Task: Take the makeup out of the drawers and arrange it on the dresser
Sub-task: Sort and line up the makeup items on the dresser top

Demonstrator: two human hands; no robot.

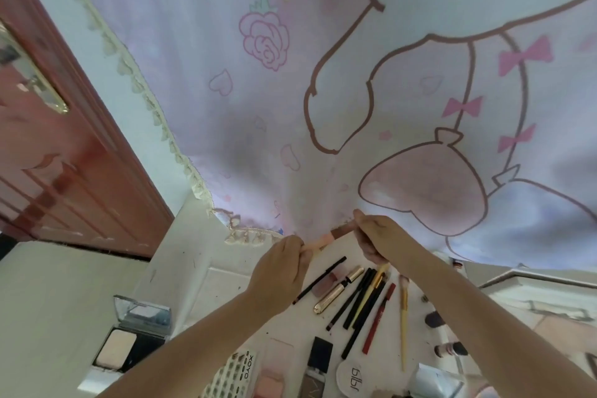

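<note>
nearest me lay the powder compact (129, 338) on the surface (193, 271). beyond it my left hand (280, 271) and right hand (379, 237) each pinched an end of a pink makeup stick (326, 239) — arranging, i judged; next, lay it beside the pencils (361, 300).

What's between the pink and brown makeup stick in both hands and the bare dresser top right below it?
Nothing visible. The left hand and right hand hold the pink and brown makeup stick over bare white dresser top, just behind the row of pencils.
</note>
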